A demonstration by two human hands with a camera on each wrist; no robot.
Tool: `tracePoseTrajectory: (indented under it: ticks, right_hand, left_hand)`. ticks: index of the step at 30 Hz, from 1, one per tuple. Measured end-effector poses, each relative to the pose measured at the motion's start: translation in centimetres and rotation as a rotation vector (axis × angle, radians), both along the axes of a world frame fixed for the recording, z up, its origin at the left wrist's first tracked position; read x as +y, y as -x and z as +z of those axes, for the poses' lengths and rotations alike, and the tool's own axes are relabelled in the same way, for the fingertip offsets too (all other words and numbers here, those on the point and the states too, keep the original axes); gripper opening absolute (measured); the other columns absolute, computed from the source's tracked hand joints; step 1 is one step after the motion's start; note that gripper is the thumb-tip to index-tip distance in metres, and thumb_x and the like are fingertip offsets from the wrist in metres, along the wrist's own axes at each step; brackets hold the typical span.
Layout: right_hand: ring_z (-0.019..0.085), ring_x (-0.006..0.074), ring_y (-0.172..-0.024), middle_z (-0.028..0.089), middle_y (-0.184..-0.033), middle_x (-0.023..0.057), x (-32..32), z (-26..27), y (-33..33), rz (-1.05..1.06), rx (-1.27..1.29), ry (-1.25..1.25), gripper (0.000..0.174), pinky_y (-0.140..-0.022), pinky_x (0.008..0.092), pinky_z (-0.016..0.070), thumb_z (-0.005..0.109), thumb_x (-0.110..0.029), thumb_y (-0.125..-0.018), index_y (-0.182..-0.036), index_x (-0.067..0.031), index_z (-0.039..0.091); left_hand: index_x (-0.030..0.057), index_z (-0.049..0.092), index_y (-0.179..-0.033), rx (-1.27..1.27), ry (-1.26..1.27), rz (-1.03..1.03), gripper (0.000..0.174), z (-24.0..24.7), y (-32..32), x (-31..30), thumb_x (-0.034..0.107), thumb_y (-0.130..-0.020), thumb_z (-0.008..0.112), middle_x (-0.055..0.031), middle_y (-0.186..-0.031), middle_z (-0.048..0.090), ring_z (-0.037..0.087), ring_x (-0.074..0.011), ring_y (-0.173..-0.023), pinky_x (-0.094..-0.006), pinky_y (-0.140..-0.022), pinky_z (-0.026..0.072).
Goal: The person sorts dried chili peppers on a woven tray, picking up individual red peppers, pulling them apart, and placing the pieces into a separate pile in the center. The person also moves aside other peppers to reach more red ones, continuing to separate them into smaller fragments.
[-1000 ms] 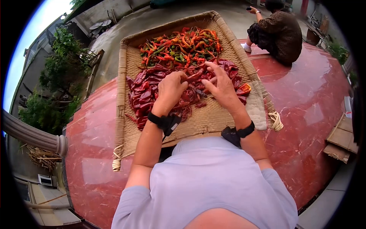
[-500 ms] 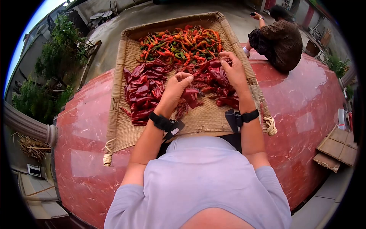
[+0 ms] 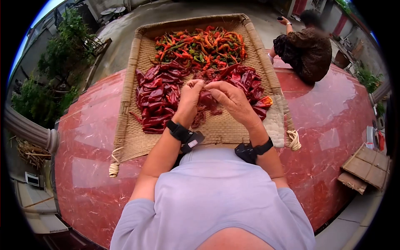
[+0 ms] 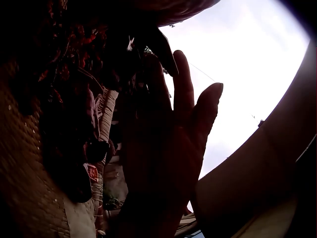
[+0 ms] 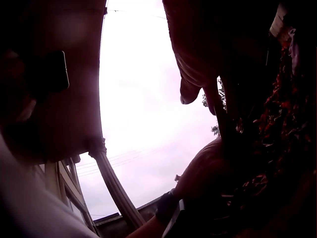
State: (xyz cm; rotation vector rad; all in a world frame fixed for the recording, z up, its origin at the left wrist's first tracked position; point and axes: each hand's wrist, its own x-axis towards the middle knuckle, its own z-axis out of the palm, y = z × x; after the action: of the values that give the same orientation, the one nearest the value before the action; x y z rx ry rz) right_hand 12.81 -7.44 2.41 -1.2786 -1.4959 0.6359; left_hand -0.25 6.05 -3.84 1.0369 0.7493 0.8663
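Woven straw tray [image 3: 125, 108] of drying chillies on the red marble worktop [image 3: 329, 108], with both hands meeting over its middle.
The left hand [image 3: 189, 98] and right hand [image 3: 231, 100] seem to pinch one dark red chilli [image 3: 207, 99] between bent fingers, though the wrist views are too dark to confirm it. A dark red pile [image 3: 156, 100] lies to the left. The mixed orange-green heap [image 3: 200, 46] at the far end looks unsorted, so roughly half seems left.

Dark red chillies [image 3: 156, 98], tan woven tray [image 3: 233, 125]
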Motion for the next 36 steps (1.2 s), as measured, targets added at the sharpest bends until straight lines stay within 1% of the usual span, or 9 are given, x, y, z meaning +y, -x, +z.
tracePoseTrajectory:
  ticks: [4,8,10,15,19,22,28,32,36]
  right_hand:
    - [0.063,0.0087,-0.089,0.067,-0.103,0.0032,0.2,-1.7,0.4,-0.069,-0.086,0.033,0.022,-0.076,0.0241,0.0519,0.069,-0.012,-0.097,-0.117,-0.0033,0.069]
    - [0.063,0.0070,-0.083,0.068,-0.094,0.0007,-1.0,-0.1,-0.4,-0.152,-0.053,0.013,0.016,-0.072,0.0223,0.0518,0.070,-0.008,-0.095,-0.110,-0.0030,0.069]
    - [0.067,0.0112,-0.084,0.071,-0.094,0.0067,-1.5,0.2,-1.7,-0.282,0.059,-0.009,0.019,-0.072,0.0257,0.0520,0.070,-0.014,-0.094,-0.109,-0.0034,0.068]
    - [0.069,0.0144,-0.088,0.072,-0.101,0.0098,-1.0,-1.0,-7.4,-0.598,0.096,0.000,0.023,-0.076,0.0286,0.0540,0.069,-0.016,-0.094,-0.113,-0.0042,0.067]
    - [0.070,0.0246,-0.089,0.067,-0.112,0.0148,-0.6,-3.1,-9.0,-0.961,-0.572,-0.113,0.035,-0.082,0.0392,0.0543,0.066,-0.018,-0.094,-0.126,-0.0059,0.061]
    - [0.068,0.0249,-0.087,0.066,-0.110,0.0130,-1.1,-2.1,-6.6,-0.936,-0.387,-0.092,0.036,-0.081,0.0378,0.0543,0.067,-0.020,-0.094,-0.126,-0.0050,0.062]
    - [0.068,0.0163,-0.089,0.069,-0.106,0.0104,-1.1,-1.7,-2.1,-0.258,-0.102,0.050,0.036,-0.080,0.0308,0.0550,0.071,-0.013,-0.092,-0.127,-0.0059,0.064]
    - [0.067,0.0108,-0.088,0.071,-0.098,0.0059,-1.2,-0.8,-1.3,-0.244,-0.011,0.132,0.030,-0.078,0.0274,0.0547,0.065,-0.001,-0.094,-0.123,-0.0054,0.066]
    - [0.069,0.0163,-0.091,0.072,-0.099,0.0072,-1.4,-0.9,-3.7,-0.490,-0.151,-0.171,0.018,-0.082,0.0283,0.0528,0.065,-0.001,-0.092,-0.108,-0.0039,0.072]
  left_hand:
    - [0.0124,0.060,-0.109,0.006,0.025,0.013,0.014,-0.5,-0.5,-0.2,0.024,-0.102,0.062,-0.0012,-0.091,0.066,0.064,-0.0126,-0.073,-0.0244,-0.051,0.0491]
    - [0.0093,0.061,-0.103,-0.034,0.067,-0.070,0.013,1.0,-0.6,-1.5,0.022,-0.101,0.064,0.0003,-0.086,0.063,0.060,-0.0101,-0.068,-0.0236,-0.051,0.0483]
    - [0.0081,0.062,-0.100,-0.064,-0.009,-0.042,0.014,0.6,-0.7,-1.5,0.022,-0.102,0.064,0.0011,-0.084,0.061,0.058,-0.0092,-0.066,-0.0230,-0.053,0.0481]
    - [0.0054,0.063,-0.113,0.003,0.012,-0.089,0.025,1.2,-0.2,-1.6,0.029,-0.104,0.059,-0.0007,-0.088,0.062,0.058,-0.0103,-0.072,-0.0258,-0.060,0.0493]
    - [0.0059,0.063,-0.121,0.109,-0.045,-0.122,0.032,1.5,-0.3,-1.8,0.033,-0.107,0.052,-0.0031,-0.099,0.064,0.060,-0.0121,-0.083,-0.0282,-0.071,0.0509]
    - [0.0059,0.061,-0.124,0.102,-0.056,-0.131,0.032,2.1,-0.5,-2.5,0.031,-0.108,0.050,-0.0027,-0.098,0.064,0.059,-0.0129,-0.084,-0.0283,-0.073,0.0512]
    - [0.0032,0.058,-0.127,-0.008,-0.186,-0.240,0.031,3.2,-1.1,-4.0,0.026,-0.108,0.049,-0.0059,-0.105,0.064,0.063,-0.0142,-0.093,-0.0283,-0.080,0.0528]
    - [0.0025,0.058,-0.129,0.145,-0.507,-0.195,0.031,3.5,-0.6,-3.9,0.020,-0.103,0.059,-0.0057,-0.106,0.063,0.062,-0.0127,-0.097,-0.0272,-0.081,0.0520]
    - [0.0024,0.064,-0.125,0.423,-0.910,-0.079,0.033,6.5,2.7,-3.1,0.011,-0.093,0.068,-0.0070,-0.109,0.064,0.063,-0.0164,-0.098,-0.0303,-0.086,0.0537]
